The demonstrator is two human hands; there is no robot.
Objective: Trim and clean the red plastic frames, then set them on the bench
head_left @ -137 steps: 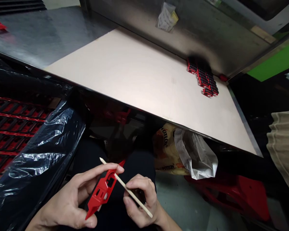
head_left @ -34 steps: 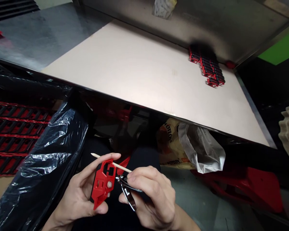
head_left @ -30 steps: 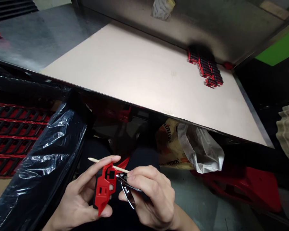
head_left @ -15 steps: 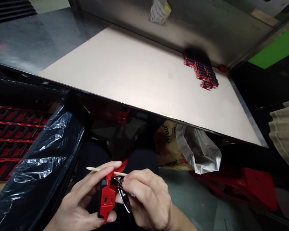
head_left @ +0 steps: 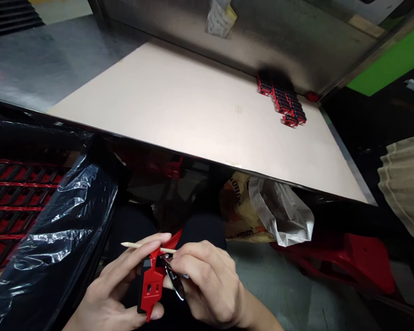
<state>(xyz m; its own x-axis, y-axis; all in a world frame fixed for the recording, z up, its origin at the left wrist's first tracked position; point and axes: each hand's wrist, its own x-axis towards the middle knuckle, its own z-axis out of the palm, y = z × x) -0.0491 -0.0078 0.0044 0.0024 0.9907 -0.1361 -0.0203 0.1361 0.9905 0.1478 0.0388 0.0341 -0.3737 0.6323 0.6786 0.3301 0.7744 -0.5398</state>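
My left hand (head_left: pixel 115 292) is closed on a red plastic part (head_left: pixel 151 287), held edge-on below the table's front edge. A thin wooden stick (head_left: pixel 138 246) lies across the top of that part under my left forefinger. My right hand (head_left: pixel 210 287) is closed on a small metal nail clipper (head_left: pixel 174 279), whose jaws touch the red part's upper right side. Both hands are over my lap.
A pale board (head_left: pixel 200 110) covers the steel table, with a row of several small red-and-black parts (head_left: pixel 283 103) at its far right. Trays of red parts (head_left: pixel 17 193) and a black plastic bag (head_left: pixel 51 239) lie left. Yellow and clear bags (head_left: pixel 262 211) and a red stool (head_left: pixel 348 266) sit under the table.
My left hand has turned the red part from face-on to edge-on. The right hand, which first held the stick, now holds the clipper against the part.
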